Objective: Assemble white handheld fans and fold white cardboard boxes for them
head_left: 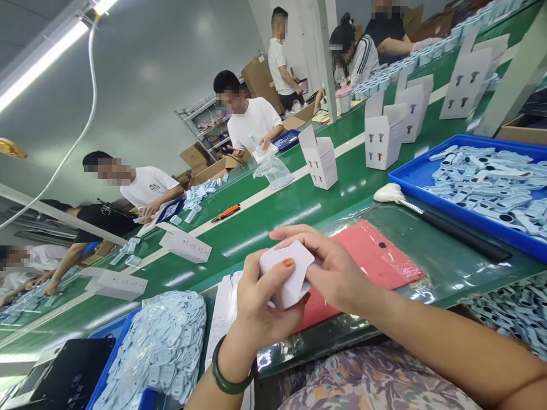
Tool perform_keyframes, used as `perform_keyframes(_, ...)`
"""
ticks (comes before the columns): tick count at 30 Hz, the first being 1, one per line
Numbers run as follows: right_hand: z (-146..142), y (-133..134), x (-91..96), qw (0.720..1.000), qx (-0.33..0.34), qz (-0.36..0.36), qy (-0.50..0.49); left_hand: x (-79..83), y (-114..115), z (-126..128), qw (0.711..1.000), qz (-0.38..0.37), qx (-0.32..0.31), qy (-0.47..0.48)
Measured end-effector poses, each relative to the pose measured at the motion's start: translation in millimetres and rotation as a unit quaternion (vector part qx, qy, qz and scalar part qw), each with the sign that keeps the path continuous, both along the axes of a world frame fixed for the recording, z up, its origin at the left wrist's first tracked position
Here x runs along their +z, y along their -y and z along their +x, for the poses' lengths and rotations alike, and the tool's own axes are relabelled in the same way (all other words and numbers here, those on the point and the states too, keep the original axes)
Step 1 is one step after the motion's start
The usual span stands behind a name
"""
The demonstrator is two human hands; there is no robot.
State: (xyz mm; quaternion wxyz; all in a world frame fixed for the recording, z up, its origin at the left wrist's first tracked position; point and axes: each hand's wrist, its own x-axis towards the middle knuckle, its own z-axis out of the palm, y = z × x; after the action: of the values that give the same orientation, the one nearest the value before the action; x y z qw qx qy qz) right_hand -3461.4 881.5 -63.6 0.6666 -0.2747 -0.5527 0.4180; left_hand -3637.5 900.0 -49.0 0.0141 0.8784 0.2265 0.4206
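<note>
Both my hands hold one small white box (287,274) above the near edge of the green table. My left hand (256,304) wraps it from below, thumb pressed on its top face, a dark green bangle on that wrist. My right hand (331,267) pinches the box's right side with its fingers curled over it. Under my hands lies a red sheet (376,259) beneath clear plastic. A stack of flat white cards (223,310) sits just left of my left hand.
A blue tray of pale blue parts (491,188) stands at right, a black-handled brush (444,225) in front of it. Another blue bin with bagged parts (158,347) is at lower left. White boxes (320,159) stand along the green belt (265,210). Several people work across it.
</note>
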Motion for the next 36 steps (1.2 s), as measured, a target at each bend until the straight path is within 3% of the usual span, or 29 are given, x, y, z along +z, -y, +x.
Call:
perform_keyframes(3, 12, -2, 5.5, 0.994, 0.062, 0.090, -0.028, 6.0, -8, 4, 0.993, 0.043, -0.045, 0.097)
perform_keyframes(5, 18, -5, 1.5, 0.986, 0.061, 0.153, 0.030, 4.9, -10, 6, 0.984, 0.040, -0.071, 0.155)
perform_keyframes(6, 20, -6, -2.5, 0.980, 0.045, 0.180, 0.070, 3.0, -9, 7, 0.980, 0.016, -0.083, 0.178)
perform_keyframes(8, 22, -7, -12.7, 0.968, 0.001, 0.212, 0.136, -2.3, -6, 9, 0.963, -0.102, -0.119, 0.221)
perform_keyframes(10, 23, -7, -22.9, 0.958, -0.042, 0.217, 0.181, -7.7, -1, 11, 0.910, -0.271, -0.162, 0.269)
perform_keyframes(12, 24, -4, -30.3, 0.946, -0.073, 0.216, 0.230, -11.5, 5, 15, 0.835, -0.404, -0.174, 0.331)
perform_keyframes(14, 27, -1, -34.0, 0.932, -0.095, 0.220, 0.274, -13.3, 8, 20, 0.776, -0.487, -0.160, 0.367)
perform_keyframes(17, 32, 1, -34.5, 0.910, -0.128, 0.237, 0.315, -14.6, 9, 28, 0.728, -0.555, -0.146, 0.375)
perform_keyframes(19, 33, 2, -34.4, 0.900, -0.139, 0.253, 0.325, -16.7, 8, 33, 0.725, -0.555, -0.146, 0.381)
perform_keyframes(24, 34, 2, -40.0, 0.889, -0.144, 0.267, 0.342, -24.9, 3, 41, 0.758, -0.516, -0.133, 0.376)
perform_keyframes(36, 32, 1, -47.1, 0.873, -0.175, 0.263, 0.371, -27.5, -4, 44, 0.776, -0.514, -0.138, 0.338)
